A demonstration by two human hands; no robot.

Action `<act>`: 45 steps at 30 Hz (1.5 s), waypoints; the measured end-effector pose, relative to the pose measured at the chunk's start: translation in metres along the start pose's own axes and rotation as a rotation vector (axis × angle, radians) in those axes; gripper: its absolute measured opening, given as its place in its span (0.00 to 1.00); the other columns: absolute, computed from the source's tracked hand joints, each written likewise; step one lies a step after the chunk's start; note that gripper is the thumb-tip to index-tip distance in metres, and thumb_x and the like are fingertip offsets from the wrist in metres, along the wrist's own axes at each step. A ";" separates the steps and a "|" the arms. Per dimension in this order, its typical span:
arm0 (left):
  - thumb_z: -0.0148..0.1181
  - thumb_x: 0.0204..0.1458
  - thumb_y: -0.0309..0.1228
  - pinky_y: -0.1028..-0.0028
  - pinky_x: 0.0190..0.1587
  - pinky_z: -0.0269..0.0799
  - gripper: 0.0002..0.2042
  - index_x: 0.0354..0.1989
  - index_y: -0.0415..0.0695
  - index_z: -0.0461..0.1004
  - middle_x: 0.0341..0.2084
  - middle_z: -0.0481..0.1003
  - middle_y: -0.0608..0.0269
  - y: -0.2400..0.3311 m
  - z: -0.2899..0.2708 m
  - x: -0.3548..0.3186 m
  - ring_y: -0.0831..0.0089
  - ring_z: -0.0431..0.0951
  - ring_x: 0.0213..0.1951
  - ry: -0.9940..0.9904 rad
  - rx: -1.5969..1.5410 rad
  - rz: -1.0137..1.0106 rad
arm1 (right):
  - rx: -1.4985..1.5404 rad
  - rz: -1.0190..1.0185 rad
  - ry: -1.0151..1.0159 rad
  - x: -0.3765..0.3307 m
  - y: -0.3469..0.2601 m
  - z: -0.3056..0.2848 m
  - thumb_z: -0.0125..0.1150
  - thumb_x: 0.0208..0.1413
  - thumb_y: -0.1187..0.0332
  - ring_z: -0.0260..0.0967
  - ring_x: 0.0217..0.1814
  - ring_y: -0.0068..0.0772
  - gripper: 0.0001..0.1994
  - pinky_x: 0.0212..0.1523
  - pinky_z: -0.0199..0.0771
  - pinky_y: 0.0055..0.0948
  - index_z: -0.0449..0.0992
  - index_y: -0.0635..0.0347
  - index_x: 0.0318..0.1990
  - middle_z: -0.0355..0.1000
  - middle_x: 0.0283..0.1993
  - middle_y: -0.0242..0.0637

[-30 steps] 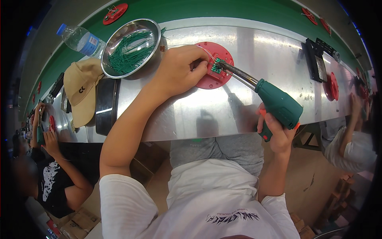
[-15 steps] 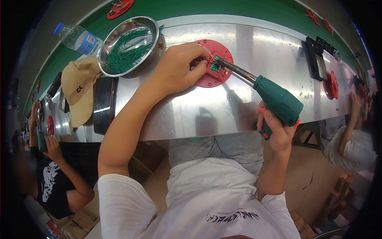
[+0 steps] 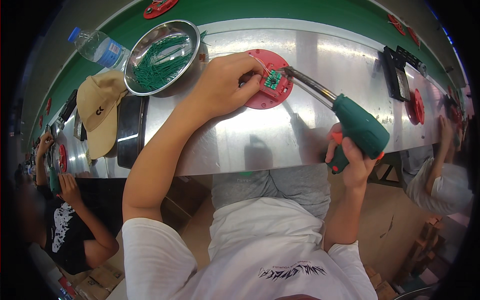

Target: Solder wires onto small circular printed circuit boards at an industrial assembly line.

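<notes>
A round red plastic disc (image 3: 268, 102) lies on the metal bench with a small green circuit board (image 3: 272, 80) near its middle. My left hand (image 3: 232, 82) rests over the disc's left part, thumb and forefinger pinched beside the board. What they pinch is too small to make out; thin pale wires (image 3: 259, 61) run close to the fingertips. My right hand (image 3: 354, 159) grips a green soldering gun (image 3: 361, 125) by its handle, with fingers around the orange trigger. Its metal tip (image 3: 289, 71) hangs over the disc's right side, just right of the board.
Left of my forearm stand a steel bowl (image 3: 187, 67) of green wires (image 3: 157, 67), a plastic bottle (image 3: 102, 49), a tan cap (image 3: 100, 112) and a dark flat tray (image 3: 132, 132). Red discs (image 3: 161, 7) sit on the green strip behind. Co-workers (image 3: 75, 220) flank me.
The soldering gun has moved right, its tip leaving the board and uncovering it. My left hand has stayed in place. On the green strip, the far left disc has shifted right.
</notes>
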State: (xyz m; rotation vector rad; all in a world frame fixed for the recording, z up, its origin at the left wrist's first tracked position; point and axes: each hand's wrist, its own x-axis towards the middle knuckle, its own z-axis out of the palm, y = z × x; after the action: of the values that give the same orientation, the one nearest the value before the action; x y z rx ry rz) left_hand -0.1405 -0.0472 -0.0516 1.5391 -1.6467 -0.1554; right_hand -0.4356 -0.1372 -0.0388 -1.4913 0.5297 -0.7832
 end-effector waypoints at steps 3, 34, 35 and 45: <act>0.61 0.50 0.23 0.75 0.29 0.70 0.04 0.34 0.39 0.77 0.30 0.78 0.60 0.000 0.001 0.000 0.71 0.75 0.25 -0.003 0.002 0.012 | 0.038 -0.046 0.016 -0.001 0.001 -0.001 0.55 0.58 0.70 0.68 0.20 0.30 0.21 0.20 0.68 0.26 0.68 0.73 0.58 0.74 0.39 0.49; 0.63 0.46 0.24 0.72 0.29 0.73 0.05 0.32 0.39 0.78 0.27 0.78 0.57 0.000 0.007 0.001 0.68 0.78 0.25 0.066 0.006 -0.003 | 0.304 0.023 0.221 0.004 0.022 -0.012 0.47 0.65 0.57 0.66 0.18 0.28 0.21 0.16 0.68 0.27 0.68 0.72 0.48 0.70 0.36 0.49; 0.64 0.45 0.25 0.71 0.29 0.74 0.06 0.32 0.39 0.78 0.27 0.78 0.56 -0.001 0.008 -0.001 0.67 0.78 0.25 0.088 -0.024 -0.007 | 0.302 0.038 0.228 0.003 0.024 -0.014 0.46 0.66 0.56 0.65 0.19 0.27 0.22 0.18 0.68 0.26 0.67 0.71 0.49 0.70 0.37 0.47; 0.65 0.39 0.31 0.63 0.31 0.75 0.07 0.24 0.42 0.76 0.23 0.77 0.57 -0.009 0.005 -0.012 0.56 0.79 0.27 0.208 0.211 -0.048 | 0.459 -0.015 0.211 0.008 0.046 -0.024 0.40 0.69 0.56 0.62 0.23 0.21 0.20 0.21 0.65 0.20 0.65 0.68 0.50 0.65 0.43 0.42</act>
State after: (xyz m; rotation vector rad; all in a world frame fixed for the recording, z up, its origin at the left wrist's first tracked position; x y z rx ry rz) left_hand -0.1383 -0.0409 -0.0662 1.6912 -1.4994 0.1538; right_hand -0.4420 -0.1633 -0.0835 -0.9966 0.4568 -1.0049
